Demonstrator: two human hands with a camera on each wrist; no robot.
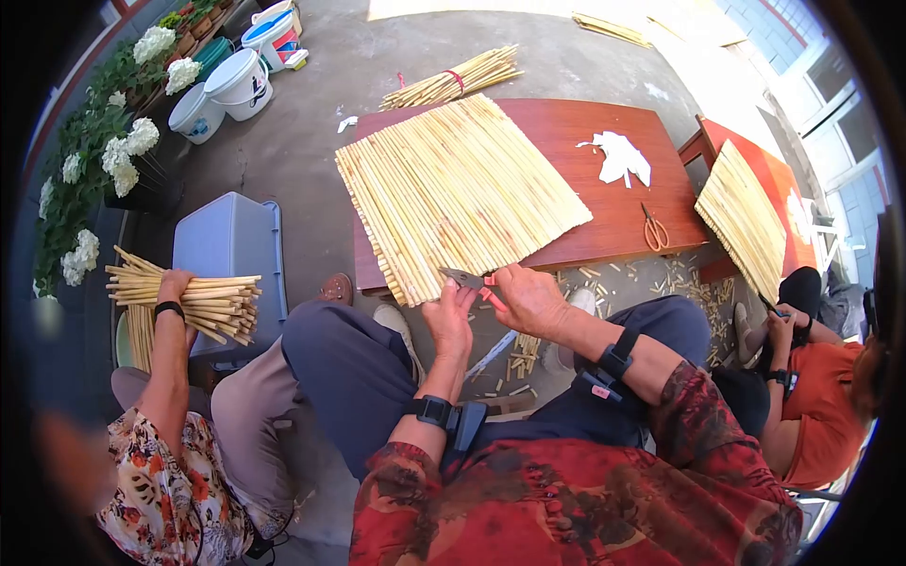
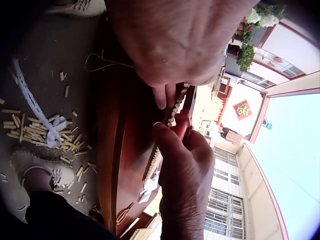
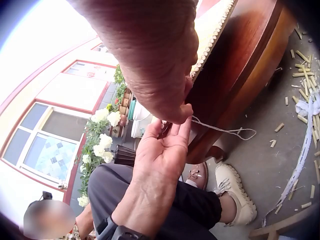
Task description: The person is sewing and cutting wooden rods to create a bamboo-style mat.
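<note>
A mat of pale stalks (image 1: 462,179) laid side by side lies on the reddish-brown table (image 1: 604,123); its near corner overhangs the edge. My right hand (image 1: 533,300) grips red-handled pliers (image 1: 489,291), their dark jaws at the near border of the mat. Just left of them, my left hand (image 1: 448,321) pinches the mat's edge, with fingers (image 2: 159,96) beneath it in the left wrist view. My right thumb and fingers wrap the red handle there. A thin looped string (image 3: 235,131) hangs beside the hands in the right wrist view.
Orange-handled scissors (image 1: 654,228) and torn white paper (image 1: 618,158) lie on the table's right side. Cut stalk pieces litter the floor. At left, a person holds a stalk bundle (image 1: 189,294) beside a blue-grey bin (image 1: 226,236). Another person sits at right by a second mat (image 1: 746,217).
</note>
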